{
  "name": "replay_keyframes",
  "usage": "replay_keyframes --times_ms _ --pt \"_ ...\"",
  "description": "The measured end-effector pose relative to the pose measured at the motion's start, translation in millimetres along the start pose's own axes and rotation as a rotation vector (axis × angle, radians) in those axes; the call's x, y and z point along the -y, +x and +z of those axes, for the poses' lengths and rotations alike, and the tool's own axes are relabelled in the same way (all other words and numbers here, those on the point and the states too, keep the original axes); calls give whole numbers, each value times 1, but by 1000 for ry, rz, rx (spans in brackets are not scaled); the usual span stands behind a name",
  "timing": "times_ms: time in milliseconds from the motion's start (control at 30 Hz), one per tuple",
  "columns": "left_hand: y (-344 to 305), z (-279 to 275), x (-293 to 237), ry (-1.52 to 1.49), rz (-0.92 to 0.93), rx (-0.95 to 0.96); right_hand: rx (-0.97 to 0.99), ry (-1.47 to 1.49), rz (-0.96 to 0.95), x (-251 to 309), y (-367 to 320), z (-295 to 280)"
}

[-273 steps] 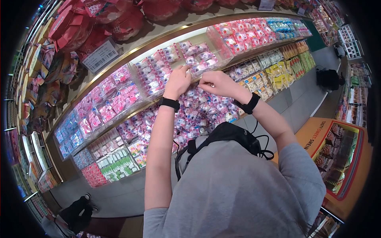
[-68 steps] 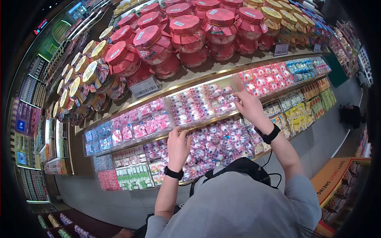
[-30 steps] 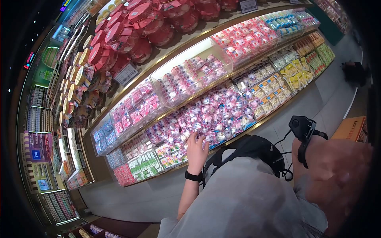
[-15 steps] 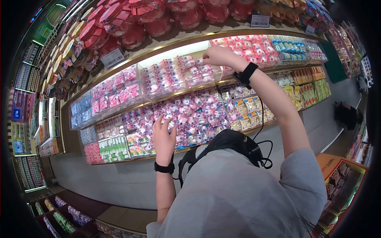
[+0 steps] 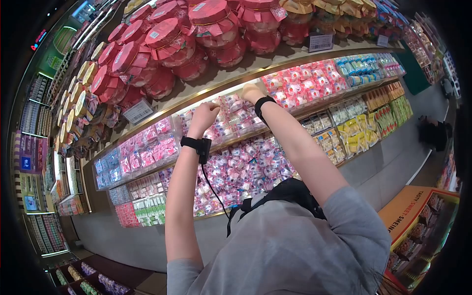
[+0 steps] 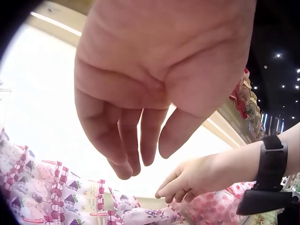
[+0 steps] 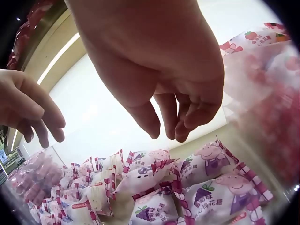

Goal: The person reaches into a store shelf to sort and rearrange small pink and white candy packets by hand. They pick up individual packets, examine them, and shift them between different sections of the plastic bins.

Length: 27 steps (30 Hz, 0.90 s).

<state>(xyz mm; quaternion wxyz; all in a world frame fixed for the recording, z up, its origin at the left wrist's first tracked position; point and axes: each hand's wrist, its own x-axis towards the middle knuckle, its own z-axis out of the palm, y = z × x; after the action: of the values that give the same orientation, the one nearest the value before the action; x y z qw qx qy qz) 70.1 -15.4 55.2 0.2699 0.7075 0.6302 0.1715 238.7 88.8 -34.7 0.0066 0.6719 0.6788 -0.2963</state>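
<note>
My left hand [image 5: 205, 118] hovers over the left part of a clear upper bin, fingers loosely bent and pointing down. In the left wrist view it holds nothing above rows of small marshmallow packets [image 6: 75, 197] printed with grapes and a pink pig. My right hand [image 5: 251, 93] is at the back right of the same bin. The right wrist view shows its fingers [image 7: 152, 124] hanging loosely over white and purple marshmallow packets [image 7: 206, 161], with nothing between them. A lit white back panel [image 7: 70, 108] stands behind the packets.
A clear divider separates pink strawberry packets [image 5: 305, 83] on the right. Below lies a wide bin heaped with purple and pink packets [image 5: 246, 167]. Red-topped jars [image 5: 169, 42] crowd the shelf above, behind a price tag [image 5: 138, 112]. An orange display box [image 5: 408, 206] stands at right.
Since half a second ago, my left hand has risen from above the lower heaped bin to the upper bin. My right hand has shifted slightly left and lower.
</note>
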Motion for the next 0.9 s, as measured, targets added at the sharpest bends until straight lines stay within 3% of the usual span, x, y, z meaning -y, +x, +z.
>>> replay_keyframes --times_ms 100,233,300,367,533,633,667,900 --pt "30 24 19 13 -21 95 -17 -31 -52 2 13 9" --pt "56 39 32 78 -20 252 130 -93 -74 5 32 15" --pt "58 48 39 78 20 192 150 -100 -66 7 26 16" --pt "67 53 43 124 -103 192 82 -81 -38 9 24 18" --pt "72 60 47 150 -195 224 -17 -28 7 0 41 34" --pt "77 69 54 182 -157 182 -30 108 20 -3 39 35" --pt "79 70 57 180 -122 186 -136 133 40 -1 41 41" --pt "81 73 62 127 -88 246 -98 385 166 -5 57 60"
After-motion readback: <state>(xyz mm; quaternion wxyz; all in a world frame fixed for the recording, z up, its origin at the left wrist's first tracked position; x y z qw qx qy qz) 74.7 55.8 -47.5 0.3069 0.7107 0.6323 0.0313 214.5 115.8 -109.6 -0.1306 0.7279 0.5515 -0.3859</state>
